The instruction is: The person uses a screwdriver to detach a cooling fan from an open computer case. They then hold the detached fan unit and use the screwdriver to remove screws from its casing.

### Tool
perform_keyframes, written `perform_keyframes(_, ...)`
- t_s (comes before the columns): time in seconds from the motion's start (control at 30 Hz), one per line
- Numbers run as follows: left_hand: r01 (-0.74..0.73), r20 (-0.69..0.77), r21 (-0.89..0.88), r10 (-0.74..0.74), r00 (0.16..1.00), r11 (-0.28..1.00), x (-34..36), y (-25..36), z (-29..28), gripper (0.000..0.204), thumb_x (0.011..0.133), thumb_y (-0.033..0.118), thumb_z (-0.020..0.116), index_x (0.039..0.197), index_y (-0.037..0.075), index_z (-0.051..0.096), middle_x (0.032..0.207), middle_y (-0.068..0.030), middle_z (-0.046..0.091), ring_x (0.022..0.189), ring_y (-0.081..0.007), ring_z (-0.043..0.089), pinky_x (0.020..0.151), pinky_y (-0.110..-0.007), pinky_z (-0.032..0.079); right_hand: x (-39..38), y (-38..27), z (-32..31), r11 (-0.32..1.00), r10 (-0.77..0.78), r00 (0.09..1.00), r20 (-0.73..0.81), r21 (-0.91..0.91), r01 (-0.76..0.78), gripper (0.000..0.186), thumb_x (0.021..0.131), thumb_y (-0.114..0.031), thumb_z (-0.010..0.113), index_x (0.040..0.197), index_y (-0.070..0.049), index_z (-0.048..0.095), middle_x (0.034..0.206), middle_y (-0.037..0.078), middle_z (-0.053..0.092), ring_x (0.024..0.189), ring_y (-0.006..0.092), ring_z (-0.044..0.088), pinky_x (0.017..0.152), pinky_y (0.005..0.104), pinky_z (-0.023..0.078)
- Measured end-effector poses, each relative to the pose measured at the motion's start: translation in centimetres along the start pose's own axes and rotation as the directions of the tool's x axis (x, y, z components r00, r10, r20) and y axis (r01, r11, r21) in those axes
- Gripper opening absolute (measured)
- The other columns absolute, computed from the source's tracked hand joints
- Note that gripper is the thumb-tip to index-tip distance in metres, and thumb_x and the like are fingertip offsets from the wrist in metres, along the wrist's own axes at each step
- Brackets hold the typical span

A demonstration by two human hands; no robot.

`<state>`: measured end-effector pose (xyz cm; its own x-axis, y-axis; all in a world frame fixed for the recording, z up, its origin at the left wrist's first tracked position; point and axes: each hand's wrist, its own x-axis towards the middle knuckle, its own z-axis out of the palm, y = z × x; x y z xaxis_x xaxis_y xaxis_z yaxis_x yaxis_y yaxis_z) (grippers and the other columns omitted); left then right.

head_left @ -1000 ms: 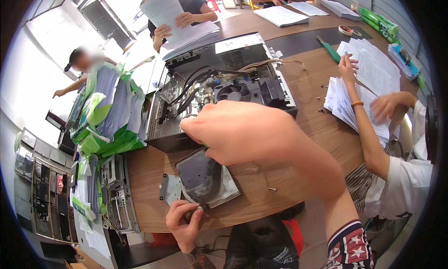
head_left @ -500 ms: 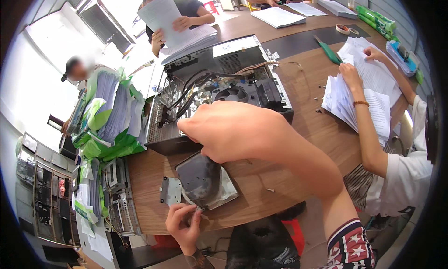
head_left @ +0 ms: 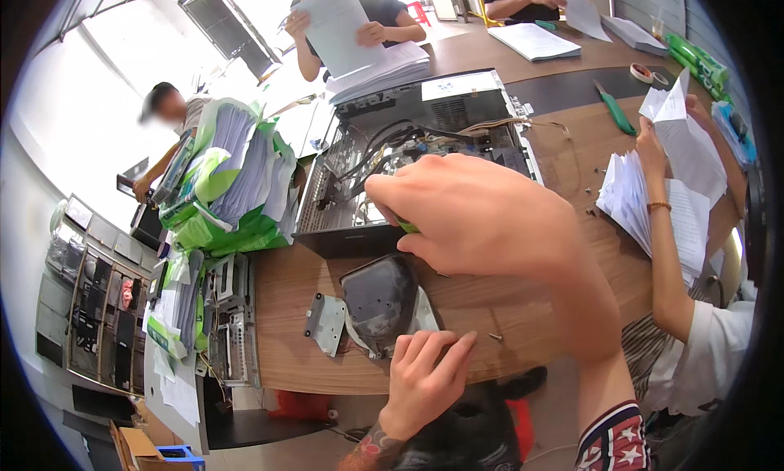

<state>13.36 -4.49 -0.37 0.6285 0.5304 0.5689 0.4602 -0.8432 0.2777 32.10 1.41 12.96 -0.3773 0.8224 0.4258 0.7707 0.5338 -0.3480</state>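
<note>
My right hand [head_left: 461, 214] is closed round a small green-handled tool, mostly hidden by my fingers, at the front wall of an open black computer case [head_left: 343, 242] full of cables and boards. Below the case, a grey, rounded metal part [head_left: 376, 295] lies on a silvery plate, with a small bracket [head_left: 325, 324] to its left. My left hand [head_left: 425, 377] is at the lower edge of that part, its fingers bent and slightly apart, index fingertip near a loose screw [head_left: 496, 336]. Nothing shows in it, though its underside is hidden.
Paper bundles in green wrappers [head_left: 237, 177] and metal frames [head_left: 229, 324] line the wooden table's [head_left: 572, 324] left. Several co-workers handle paper, one close on the right [head_left: 670, 291]. A green-handled cutter [head_left: 616, 111], tape rolls [head_left: 641, 72] and small screws [head_left: 590, 212] lie rightward.
My left hand has moved right along the metal part, its fingers loosened. My right hand stays gripping at the case. The view has shifted; the right co-worker has raised a sheet.
</note>
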Motion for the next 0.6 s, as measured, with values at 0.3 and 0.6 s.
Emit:
perform_keyframes(0.3, -0.036, 0.09, 0.084, 0.028, 0.996, 0.996, 1.1, -0.5, 2.1, 0.028, 0.074, 0.009, 0.076, 0.101, 0.01, 0.071, 0.092, -0.0025, 0.059, 0.085, -0.0216, 0.055, 0.073, -0.036, 0.04, -0.2, 0.2, 0.1, 0.999, -0.029, 0.999, -0.029, -0.025, 0.028, 0.022, 0.078, -0.008, 0.069, 0.093, 0.0, 0.055, 0.089, 0.017, 0.066, 0.091, 0.0362, 0.064, 0.078, 0.0443, 0.05)
perform_keyframes(0.6, 0.244, -0.11, 0.103, -0.233, 0.966, 0.964, -4.2, -2.2, -2.2, 0.037, 0.069, 0.008, 0.081, 0.104, 0.012, 0.072, 0.1, -0.0054, 0.06, 0.094, -0.0237, 0.056, 0.082, -0.037, 0.041, -1.1, 1.2, 1.4, 0.988, -0.151, 0.952, -0.265, -0.06, 0.14, 0.026, 0.073, -0.005, 0.068, 0.095, -0.003, 0.055, 0.088, 0.013, 0.063, 0.093, 0.0311, 0.062, 0.082, 0.0409, 0.048)
